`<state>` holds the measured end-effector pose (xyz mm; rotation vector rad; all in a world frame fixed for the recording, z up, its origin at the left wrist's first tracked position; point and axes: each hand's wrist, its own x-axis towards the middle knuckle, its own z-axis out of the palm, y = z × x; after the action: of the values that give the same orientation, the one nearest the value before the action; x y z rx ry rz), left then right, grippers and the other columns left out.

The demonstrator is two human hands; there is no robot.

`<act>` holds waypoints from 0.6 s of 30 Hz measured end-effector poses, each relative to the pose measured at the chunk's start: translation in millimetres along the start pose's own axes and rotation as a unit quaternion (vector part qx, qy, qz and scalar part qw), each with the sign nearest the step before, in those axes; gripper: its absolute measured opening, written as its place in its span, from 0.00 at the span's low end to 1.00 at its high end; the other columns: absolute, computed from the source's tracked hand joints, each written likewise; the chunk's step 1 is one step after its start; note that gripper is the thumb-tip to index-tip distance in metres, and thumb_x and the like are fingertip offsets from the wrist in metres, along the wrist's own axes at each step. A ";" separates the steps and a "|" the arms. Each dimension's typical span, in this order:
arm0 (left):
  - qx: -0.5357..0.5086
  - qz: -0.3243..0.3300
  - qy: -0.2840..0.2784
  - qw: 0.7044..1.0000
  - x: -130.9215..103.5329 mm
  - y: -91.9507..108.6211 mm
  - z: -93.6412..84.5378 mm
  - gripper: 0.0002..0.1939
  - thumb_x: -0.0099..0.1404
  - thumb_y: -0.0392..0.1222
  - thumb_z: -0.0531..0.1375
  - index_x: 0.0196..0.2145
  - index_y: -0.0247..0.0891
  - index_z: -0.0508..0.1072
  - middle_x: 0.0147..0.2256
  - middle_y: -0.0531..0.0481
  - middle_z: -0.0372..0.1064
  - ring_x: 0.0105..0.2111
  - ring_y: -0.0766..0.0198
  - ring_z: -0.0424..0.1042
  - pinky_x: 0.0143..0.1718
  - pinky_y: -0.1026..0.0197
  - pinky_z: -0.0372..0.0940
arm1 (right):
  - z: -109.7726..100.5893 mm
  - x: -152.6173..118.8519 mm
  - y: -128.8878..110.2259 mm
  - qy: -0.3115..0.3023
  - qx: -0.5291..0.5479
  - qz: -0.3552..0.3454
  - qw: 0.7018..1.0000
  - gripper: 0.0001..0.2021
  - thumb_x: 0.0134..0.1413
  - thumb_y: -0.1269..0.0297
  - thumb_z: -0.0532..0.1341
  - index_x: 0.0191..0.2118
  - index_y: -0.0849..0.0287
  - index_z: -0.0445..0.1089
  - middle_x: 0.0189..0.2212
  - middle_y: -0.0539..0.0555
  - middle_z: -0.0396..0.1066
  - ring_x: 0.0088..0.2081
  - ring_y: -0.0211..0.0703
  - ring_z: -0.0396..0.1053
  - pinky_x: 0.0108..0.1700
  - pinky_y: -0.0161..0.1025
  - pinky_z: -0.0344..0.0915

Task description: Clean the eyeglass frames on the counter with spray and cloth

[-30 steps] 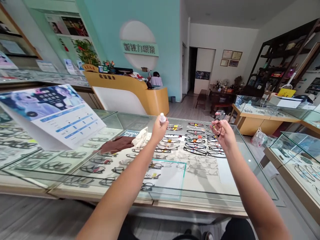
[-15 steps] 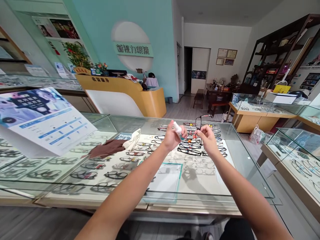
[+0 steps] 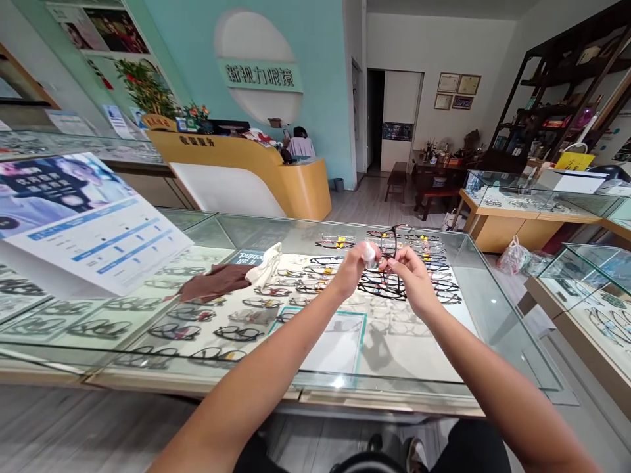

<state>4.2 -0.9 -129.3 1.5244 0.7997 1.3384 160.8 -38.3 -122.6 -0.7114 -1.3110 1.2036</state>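
Note:
My left hand [image 3: 352, 270] is wrapped round a small white spray bottle [image 3: 369, 255], its top tilted toward the glasses. In my right hand [image 3: 410, 272] a dark-framed pair of eyeglasses [image 3: 388, 244] is pinched between thumb and fingers and held up over the counter. The two hands are close together, the bottle just left of the frame. Below them, rows of eyeglasses [image 3: 377, 289] lie inside the glass display case [image 3: 394, 374]. On the case to the left rest a brown cloth [image 3: 213, 284] and a cream cloth [image 3: 266, 268].
A folded card sign [image 3: 93, 230] stands on the counter at left. A teal-edged white pad [image 3: 332, 341] lies in front of my hands. Another glass case [image 3: 591, 315] stands at right, and a yellow reception desk [image 3: 236, 164] is across the room.
My left hand has come closer to the glasses, and the bottle has turned so its top faces more toward them. The view has shifted slightly.

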 end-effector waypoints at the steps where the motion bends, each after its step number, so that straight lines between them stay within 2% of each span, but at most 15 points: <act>1: 0.038 0.023 0.018 0.999 -0.6 -1.5 0.5 0.34 0.60 0.79 0.53 0.26 0.42 0.65 0.28 0.49 0.63 0.33 0.57 0.65 0.39 0.53 0.65 | 0.3 -0.3 0.1 0.000 0.003 0.004 1.000 0.18 0.53 0.48 0.72 0.31 0.51 0.64 0.27 0.48 0.75 0.35 0.45 0.71 0.46 0.44 0.66; 3: 0.097 0.053 0.049 0.993 -2.3 -3.1 1.6 0.31 0.60 0.75 0.57 0.27 0.42 0.65 0.29 0.51 0.62 0.32 0.59 0.62 0.39 0.55 0.63 | 1.0 -1.1 0.8 -0.005 0.006 0.007 1.000 0.18 0.53 0.50 0.72 0.31 0.51 0.64 0.27 0.47 0.75 0.34 0.44 0.70 0.44 0.42 0.65; 8: 0.166 0.070 0.099 0.979 -5.8 -1.2 4.5 0.29 0.64 0.73 0.53 0.28 0.42 0.62 0.29 0.50 0.63 0.34 0.59 0.63 0.39 0.55 0.62 | 2.3 -3.1 1.9 -0.013 -0.003 0.011 1.000 0.18 0.52 0.49 0.72 0.31 0.51 0.64 0.26 0.47 0.74 0.35 0.44 0.70 0.43 0.42 0.65; 14: 0.179 0.052 0.093 0.978 -5.8 1.4 4.9 0.32 0.65 0.76 0.49 0.29 0.42 0.63 0.30 0.50 0.62 0.35 0.58 0.62 0.38 0.56 0.61 | -0.2 -1.6 1.8 -0.010 -0.005 0.008 1.000 0.19 0.52 0.47 0.72 0.31 0.50 0.64 0.28 0.47 0.76 0.37 0.46 0.72 0.45 0.44 0.66; 18: 0.183 0.069 0.075 0.978 -6.5 1.5 3.7 0.29 0.65 0.73 0.51 0.29 0.42 0.64 0.30 0.50 0.63 0.34 0.58 0.62 0.39 0.55 0.60 | -5.9 3.9 1.0 0.026 0.012 0.004 1.000 0.19 0.52 0.48 0.72 0.31 0.50 0.64 0.29 0.48 0.78 0.36 0.46 0.73 0.45 0.44 0.65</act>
<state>6.3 -8.2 -130.3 1.8059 1.0993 1.4810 165.6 -33.1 -123.4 -0.7270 -1.2496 1.1983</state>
